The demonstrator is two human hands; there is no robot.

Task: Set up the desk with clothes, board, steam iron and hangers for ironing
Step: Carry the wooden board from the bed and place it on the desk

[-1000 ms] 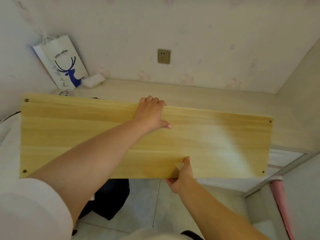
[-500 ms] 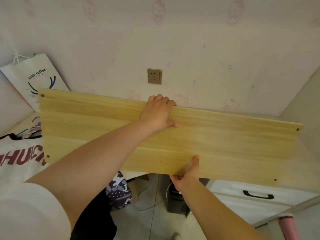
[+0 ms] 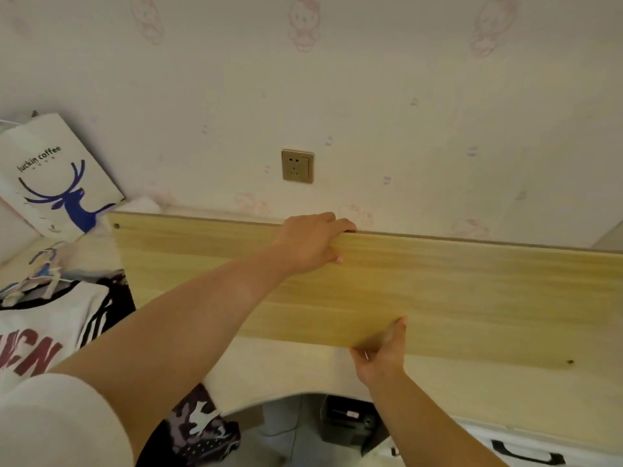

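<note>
Clothes point(image 3: 50, 332) and hangers point(image 3: 37, 281) were already on the desk point(image 3: 303, 372), far left. My left hand point(image 3: 312, 242) curled over the board point(image 3: 472, 298)'s far edge, my right hand point(image 3: 382, 352) pinched its near edge; board sat over the desk by the wall, probably not released. No steam iron visible, so still to fetch.

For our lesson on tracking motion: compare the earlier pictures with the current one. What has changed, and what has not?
The wooden board has been carried forward over the desk, its far edge now close to the wall. The left hand still grips the far edge and the right hand the near edge.
</note>
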